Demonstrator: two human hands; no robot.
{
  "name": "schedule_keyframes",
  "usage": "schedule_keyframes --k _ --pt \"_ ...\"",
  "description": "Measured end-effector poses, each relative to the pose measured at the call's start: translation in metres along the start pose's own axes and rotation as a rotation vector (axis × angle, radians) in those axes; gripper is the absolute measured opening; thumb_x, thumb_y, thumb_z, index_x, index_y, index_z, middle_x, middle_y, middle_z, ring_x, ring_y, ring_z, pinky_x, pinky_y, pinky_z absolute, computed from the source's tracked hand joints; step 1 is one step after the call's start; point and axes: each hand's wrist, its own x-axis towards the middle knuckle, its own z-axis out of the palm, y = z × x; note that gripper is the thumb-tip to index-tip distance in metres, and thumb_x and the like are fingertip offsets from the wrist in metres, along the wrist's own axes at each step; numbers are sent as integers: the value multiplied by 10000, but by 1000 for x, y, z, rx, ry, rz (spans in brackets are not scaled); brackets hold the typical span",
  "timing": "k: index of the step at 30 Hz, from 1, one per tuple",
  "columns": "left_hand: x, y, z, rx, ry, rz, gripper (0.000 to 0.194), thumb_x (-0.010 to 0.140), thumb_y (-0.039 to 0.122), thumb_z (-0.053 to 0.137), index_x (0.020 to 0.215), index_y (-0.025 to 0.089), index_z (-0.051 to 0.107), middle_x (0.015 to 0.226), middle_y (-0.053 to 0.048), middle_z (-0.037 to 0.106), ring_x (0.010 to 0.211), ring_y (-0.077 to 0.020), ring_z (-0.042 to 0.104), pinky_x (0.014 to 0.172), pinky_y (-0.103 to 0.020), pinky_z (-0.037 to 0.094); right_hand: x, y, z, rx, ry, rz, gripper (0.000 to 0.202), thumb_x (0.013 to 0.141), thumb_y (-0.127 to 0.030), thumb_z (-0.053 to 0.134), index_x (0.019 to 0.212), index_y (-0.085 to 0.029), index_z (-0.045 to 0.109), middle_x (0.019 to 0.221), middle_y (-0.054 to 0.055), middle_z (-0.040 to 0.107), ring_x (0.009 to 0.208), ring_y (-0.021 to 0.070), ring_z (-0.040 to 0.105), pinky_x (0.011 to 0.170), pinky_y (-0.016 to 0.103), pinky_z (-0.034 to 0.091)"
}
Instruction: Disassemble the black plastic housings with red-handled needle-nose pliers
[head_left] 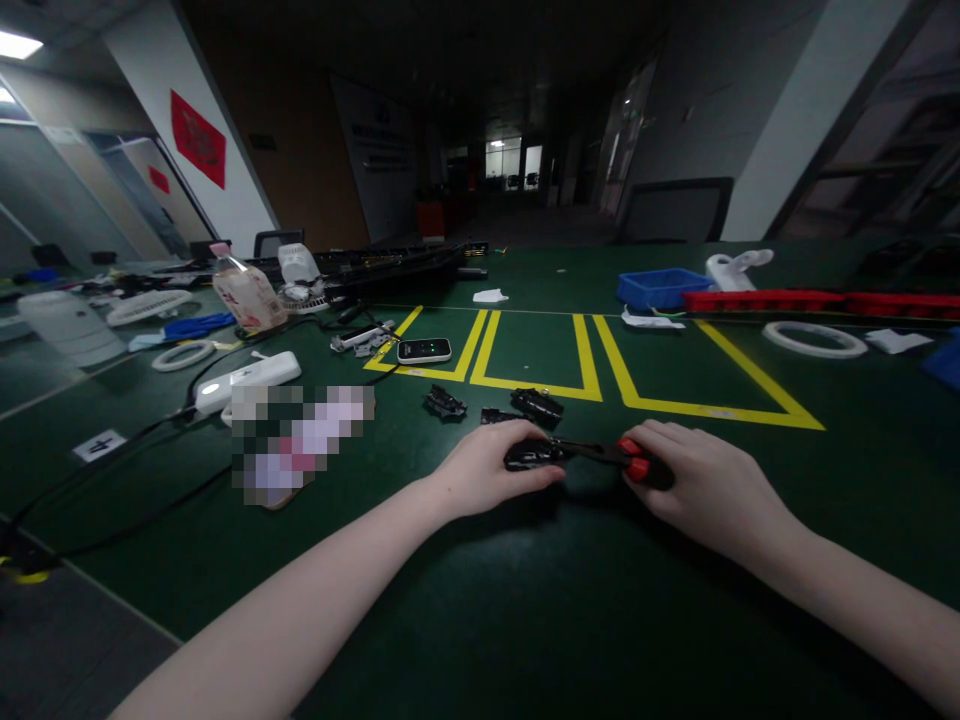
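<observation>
My left hand (491, 468) holds a glossy black part (532, 454) between thumb and fingers, just above the green table (465, 620). My right hand (697, 478) is wrapped round the red-and-black handles of pliers (600, 452). The tool points left, and its tip meets the right end of the black part; whether the jaws bite on it is too small to tell. Beyond my left hand lie more black pieces, one (445, 402) to the left and another (537, 404) farther right, with a third partly hidden behind my fingers.
Yellow tape outlines (536, 388) mark the table ahead. A small device with green lights (424, 351), a white power strip (247, 382), cables and a bottle (249, 290) are on the left. A blue bin (661, 288), red strip (795, 302) and white ring (814, 340) lie at the right.
</observation>
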Motion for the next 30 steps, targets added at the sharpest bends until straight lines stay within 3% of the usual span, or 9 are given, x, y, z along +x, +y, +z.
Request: schedule_keyframes --k 5,13,21,30 --pt "1 -1 0 5 6 9 378 888 436 673 1153 169 646 1119 -63 702 1000 -224 652 862 -361 485 2 -1 -1 37 -26 33 246 771 -336 567 935 -197 686 872 84 715 753 249 670 618 407 562" --pt "0 1 -1 12 6 14 330 907 454 642 1082 177 674 1030 -53 713 896 -211 656 761 -330 486 0 -1 -1 -15 23 -19 253 756 -312 565 941 -182 679 885 96 709 781 260 665 647 423 557" --pt "0 -3 1 3 41 34 353 868 442 694 1089 166 679 1064 -60 721 943 -220 670 821 -346 506 -3 7 5 -91 78 -95 256 769 -304 566 970 -181 666 900 94 706 779 253 653 647 403 543" --pt "-1 -3 1 -6 54 28 445 862 422 709 1226 181 625 1223 -72 696 1089 -237 657 947 -385 506 -5 15 14 -69 103 -87 253 795 -338 559 988 -201 648 892 80 691 771 245 635 635 393 519"
